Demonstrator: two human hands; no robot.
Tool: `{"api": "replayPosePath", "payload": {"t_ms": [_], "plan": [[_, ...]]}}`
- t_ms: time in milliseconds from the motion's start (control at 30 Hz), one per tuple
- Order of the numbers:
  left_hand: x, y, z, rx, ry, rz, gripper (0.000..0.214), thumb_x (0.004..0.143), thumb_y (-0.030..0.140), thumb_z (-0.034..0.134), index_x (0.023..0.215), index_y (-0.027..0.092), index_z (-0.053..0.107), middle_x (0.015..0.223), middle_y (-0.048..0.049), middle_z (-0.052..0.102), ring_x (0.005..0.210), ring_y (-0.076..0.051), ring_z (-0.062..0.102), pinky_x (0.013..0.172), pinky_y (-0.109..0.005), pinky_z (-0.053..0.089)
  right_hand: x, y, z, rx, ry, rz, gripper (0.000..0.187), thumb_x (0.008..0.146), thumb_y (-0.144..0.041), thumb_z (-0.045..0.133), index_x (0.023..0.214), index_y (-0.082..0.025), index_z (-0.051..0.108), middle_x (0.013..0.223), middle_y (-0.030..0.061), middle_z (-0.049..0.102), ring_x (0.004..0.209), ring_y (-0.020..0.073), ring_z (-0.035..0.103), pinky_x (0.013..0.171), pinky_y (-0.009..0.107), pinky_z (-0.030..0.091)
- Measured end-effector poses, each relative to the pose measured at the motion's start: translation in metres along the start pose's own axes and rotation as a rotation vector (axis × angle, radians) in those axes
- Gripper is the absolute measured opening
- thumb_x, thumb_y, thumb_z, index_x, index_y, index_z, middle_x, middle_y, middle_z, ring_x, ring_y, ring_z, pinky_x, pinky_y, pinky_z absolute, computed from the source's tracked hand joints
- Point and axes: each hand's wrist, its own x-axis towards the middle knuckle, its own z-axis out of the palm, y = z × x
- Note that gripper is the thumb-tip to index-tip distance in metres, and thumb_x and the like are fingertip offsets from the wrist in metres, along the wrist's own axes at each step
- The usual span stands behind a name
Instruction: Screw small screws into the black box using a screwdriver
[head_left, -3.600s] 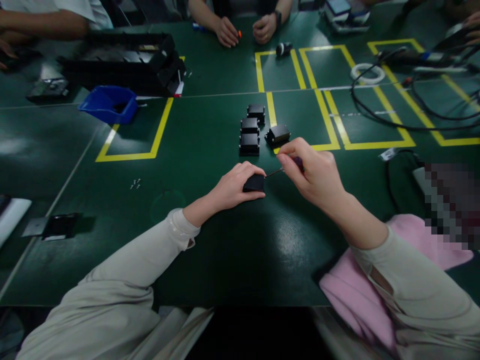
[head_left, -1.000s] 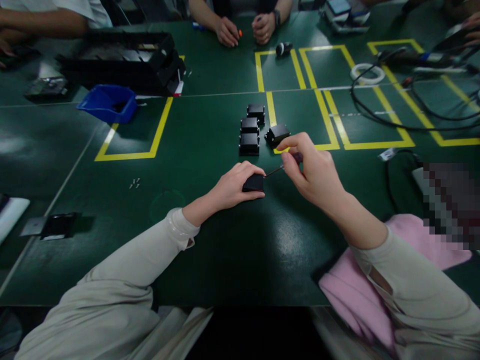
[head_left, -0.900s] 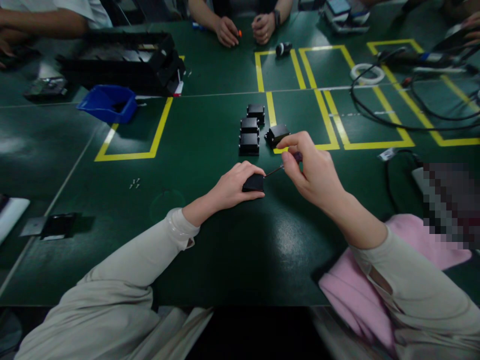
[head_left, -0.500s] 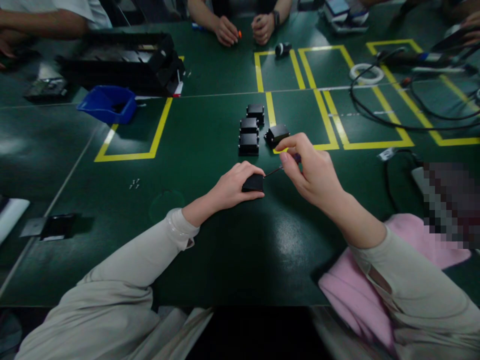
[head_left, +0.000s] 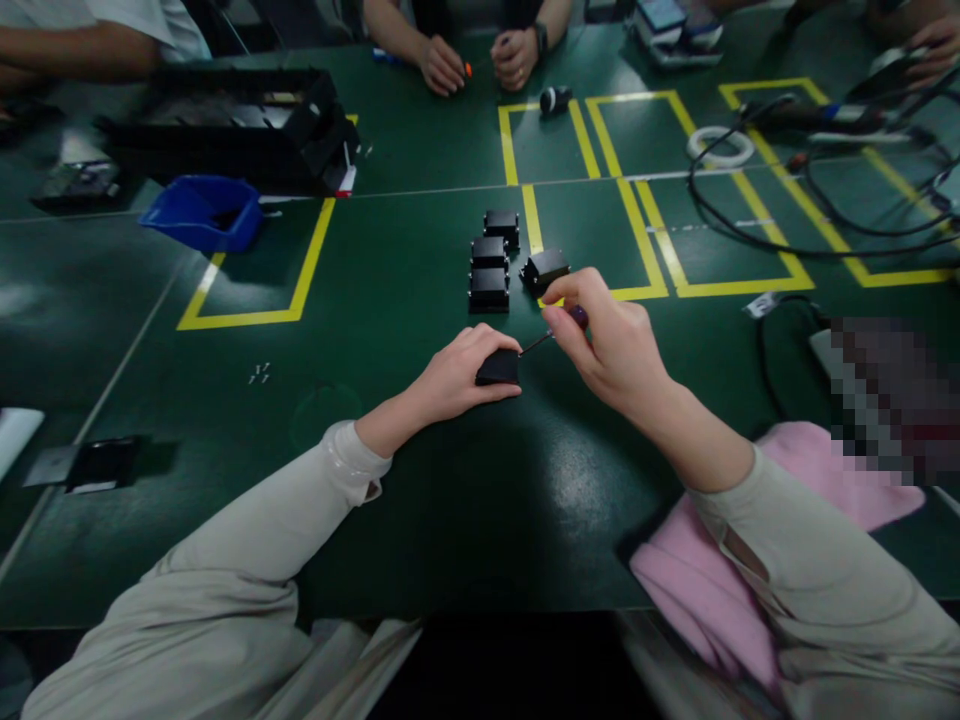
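My left hand [head_left: 457,375] grips a small black box [head_left: 498,368] on the green table, thumb along the near side and fingers over the far side. Between the thumb and fingers of my right hand [head_left: 604,330] is a screwdriver [head_left: 536,343] with a dark handle. Its thin shaft slants down to the left, and the tip meets the box's right end. Just beyond stand similar black boxes: a front one [head_left: 489,290], one behind it [head_left: 489,252], a rear one [head_left: 501,228] and a tilted one [head_left: 546,270]. Several small screws [head_left: 259,373] lie to the left.
A blue bin [head_left: 204,215] sits by stacked black trays [head_left: 225,125] at the back left. A pink cloth [head_left: 705,580] lies under my right forearm. Black cables [head_left: 750,235] and a white ring [head_left: 720,147] are at the right. Across the table rest another person's hands [head_left: 442,66].
The whole view has shifted slightly, so things appear a little further left. My right hand has turned slightly, showing more of the screwdriver handle. The black box stays in my left hand.
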Motion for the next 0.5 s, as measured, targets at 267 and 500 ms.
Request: {"api": "replayPosePath", "payload": {"t_ms": [267, 500], "plan": [[-0.0006, -0.0014, 0.0, 0.002, -0.005, -0.003, 0.045, 0.093, 0.054, 0.068, 0.123, 0.022, 0.058, 0.123, -0.0083, 0.063, 0.115, -0.027, 0.058, 0.101, -0.041, 0.045, 0.0006, -0.0024, -0.0001, 0.001, -0.041, 0.022, 0.028, 0.103, -0.031, 0.041, 0.112, -0.019, 0.064, 0.079, 0.0033, 0.068, 0.069, 0.0164, 0.067, 0.064, 0.028, 0.046], [-0.0003, 0.0017, -0.0018, -0.003, -0.017, -0.008, 0.043, 0.093, 0.052, 0.069, 0.122, 0.021, 0.058, 0.122, -0.0085, 0.063, 0.113, -0.027, 0.058, 0.099, -0.04, 0.045, 0.0002, -0.0013, -0.0006, 0.007, -0.033, 0.008, 0.033, 0.105, -0.042, 0.042, 0.103, -0.019, 0.065, 0.074, 0.0026, 0.068, 0.065, 0.0159, 0.065, 0.062, 0.027, 0.045]]}}
